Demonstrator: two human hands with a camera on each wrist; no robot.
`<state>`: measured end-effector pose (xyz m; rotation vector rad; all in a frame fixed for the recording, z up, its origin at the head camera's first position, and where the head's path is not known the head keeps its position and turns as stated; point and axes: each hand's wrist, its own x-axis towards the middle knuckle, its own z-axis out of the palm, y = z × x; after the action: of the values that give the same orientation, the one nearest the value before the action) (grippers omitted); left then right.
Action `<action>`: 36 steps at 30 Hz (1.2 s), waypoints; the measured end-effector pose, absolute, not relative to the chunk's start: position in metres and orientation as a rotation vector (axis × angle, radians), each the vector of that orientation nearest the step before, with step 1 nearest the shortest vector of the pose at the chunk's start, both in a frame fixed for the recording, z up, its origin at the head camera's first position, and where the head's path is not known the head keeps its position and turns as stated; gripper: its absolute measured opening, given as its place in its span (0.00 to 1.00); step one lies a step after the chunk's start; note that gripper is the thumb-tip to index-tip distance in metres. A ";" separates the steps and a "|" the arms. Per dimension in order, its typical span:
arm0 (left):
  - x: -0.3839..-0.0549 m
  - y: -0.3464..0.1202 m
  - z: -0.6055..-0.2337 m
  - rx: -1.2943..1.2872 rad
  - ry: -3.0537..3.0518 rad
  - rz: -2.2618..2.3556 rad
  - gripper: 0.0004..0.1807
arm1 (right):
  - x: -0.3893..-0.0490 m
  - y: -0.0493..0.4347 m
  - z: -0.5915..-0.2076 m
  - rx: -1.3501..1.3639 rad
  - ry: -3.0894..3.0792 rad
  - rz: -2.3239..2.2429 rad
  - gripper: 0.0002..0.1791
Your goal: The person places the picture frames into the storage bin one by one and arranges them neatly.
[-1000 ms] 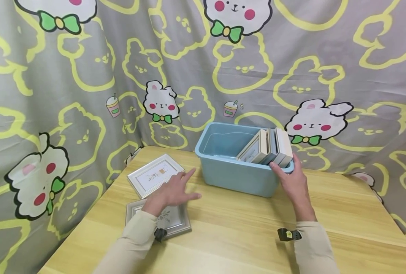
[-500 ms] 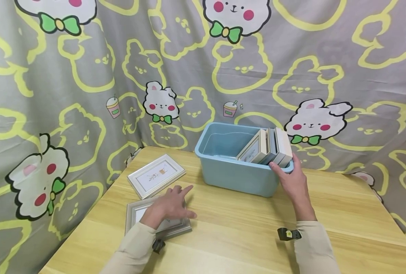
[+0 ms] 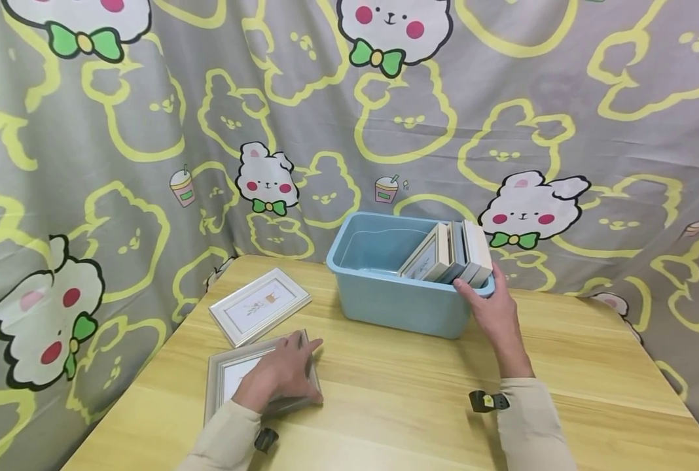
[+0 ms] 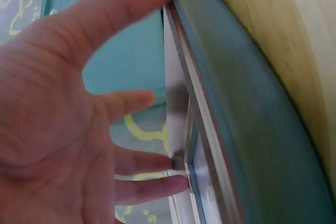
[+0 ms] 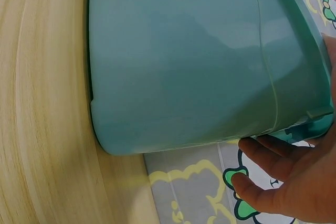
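In the head view, a grey picture frame [image 3: 222,376] lies face up at the table's near left. My left hand [image 3: 281,373] spreads over its right part, thumb at the near right corner and fingers toward the far edge. The left wrist view shows the thumb touching the frame's edge [image 4: 231,87], fingers extended and apart. A light blue plastic bin [image 3: 402,304] stands behind, with several picture frames [image 3: 444,255] leaning at its right end. My right hand [image 3: 497,311] grips the bin's right corner at the rim; in the right wrist view its fingers [image 5: 262,161] lie against the outer wall.
A white picture frame [image 3: 261,304] lies face up beyond the grey one, left of the bin. The wooden table [image 3: 396,405] runs under everything. A grey curtain [image 3: 326,131] with cartoon bears hangs close behind and at both sides.
My left hand has moved back toward me and down onto the grey frame's right side. The right hand stays at the bin's corner. The head view has shifted slightly.
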<state>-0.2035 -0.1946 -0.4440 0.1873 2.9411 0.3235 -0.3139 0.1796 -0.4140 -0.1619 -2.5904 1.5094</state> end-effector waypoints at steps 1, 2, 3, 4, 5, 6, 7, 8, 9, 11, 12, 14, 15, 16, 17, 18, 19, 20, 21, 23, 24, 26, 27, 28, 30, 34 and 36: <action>-0.202 -0.194 -0.443 0.188 2.943 0.314 0.58 | -0.314 0.179 -0.414 -0.163 -2.591 1.508 0.57; -0.200 -0.193 -0.442 0.184 2.943 0.307 0.57 | -0.314 0.179 -0.414 -0.164 -2.595 1.506 0.57; -0.198 -0.192 -0.442 0.178 2.938 0.300 0.57 | -0.314 0.179 -0.414 -0.167 -2.599 1.507 0.57; -0.197 -0.191 -0.441 0.172 2.932 0.292 0.57 | -0.315 0.179 -0.414 -0.171 -2.602 1.506 0.57; -0.196 -0.190 -0.441 0.168 2.926 0.284 0.56 | -0.315 0.179 -0.414 -0.175 -2.605 1.504 0.58; -0.196 -0.189 -0.441 0.162 2.919 0.273 0.56 | -0.315 0.179 -0.414 -0.179 -2.607 1.503 0.58; -0.196 -0.188 -0.442 0.155 2.912 0.261 0.56 | -0.315 0.179 -0.414 -0.180 -2.608 1.502 0.58; -0.196 -0.187 -0.442 0.151 2.909 0.248 0.55 | -0.315 0.179 -0.413 -0.181 -2.609 1.502 0.58; -0.196 -0.186 -0.443 0.150 2.907 0.237 0.55 | -0.314 0.179 -0.413 -0.181 -2.609 1.501 0.58; -0.195 -0.184 -0.443 0.157 2.912 0.221 0.56 | -0.314 0.180 -0.413 -0.178 -2.607 1.501 0.58; -0.195 -0.183 -0.444 0.160 2.915 0.217 0.56 | -0.314 0.180 -0.413 -0.176 -2.606 1.502 0.58; -0.194 -0.181 -0.444 0.175 2.924 0.210 0.57 | -0.314 0.180 -0.413 -0.173 -2.604 1.499 0.58; -0.194 -0.180 -0.444 0.181 2.928 0.203 0.58 | -0.314 0.180 -0.413 -0.172 -2.602 1.500 0.58; -0.194 -0.179 -0.445 0.187 2.933 0.188 0.59 | -0.314 0.180 -0.413 -0.172 -2.601 1.500 0.58; -0.193 -0.177 -0.444 0.191 2.938 0.173 0.59 | -0.314 0.180 -0.413 -0.170 -2.600 1.502 0.58; -0.193 -0.176 -0.445 0.194 2.943 0.155 0.58 | -0.314 0.181 -0.413 -0.167 -2.599 1.503 0.58; -0.192 -0.175 -0.444 0.198 2.951 0.135 0.58 | -0.314 0.180 -0.413 -0.165 -2.599 1.505 0.58; -0.191 -0.174 -0.444 0.197 2.955 0.116 0.57 | -0.314 0.180 -0.413 -0.164 -2.597 1.507 0.58; -0.191 -0.173 -0.444 0.195 2.958 0.094 0.56 | -0.314 0.180 -0.413 -0.162 -2.595 1.509 0.58; -0.189 -0.172 -0.445 0.188 2.964 0.064 0.54 | -0.314 0.179 -0.414 -0.160 -2.598 1.510 0.58; -0.188 -0.171 -0.445 0.183 2.965 0.050 0.53 | -0.314 0.179 -0.414 -0.158 -2.600 1.510 0.58; -0.186 -0.170 -0.446 0.177 2.968 0.029 0.50 | -0.314 0.178 -0.414 -0.156 -2.601 1.508 0.58; -0.186 -0.170 -0.447 0.174 2.973 0.020 0.49 | -0.314 0.178 -0.414 -0.154 -2.602 1.508 0.58; -0.185 -0.170 -0.447 0.172 2.979 0.015 0.47 | -0.315 0.178 -0.413 -0.153 -2.603 1.505 0.58; -0.184 -0.170 -0.448 0.171 2.989 0.010 0.44 | -0.315 0.178 -0.412 -0.151 -2.601 1.501 0.57; -0.182 -0.170 -0.448 0.172 2.995 0.025 0.40 | -0.315 0.179 -0.410 -0.151 -2.591 1.509 0.57; -0.182 -0.170 -0.449 0.173 2.989 0.039 0.39 | -0.315 0.179 -0.410 -0.152 -2.590 1.520 0.57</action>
<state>-0.1824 -0.1699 -0.4485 0.1726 2.9888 0.0390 -0.3147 0.1790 -0.4104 -0.1517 -2.5901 1.5200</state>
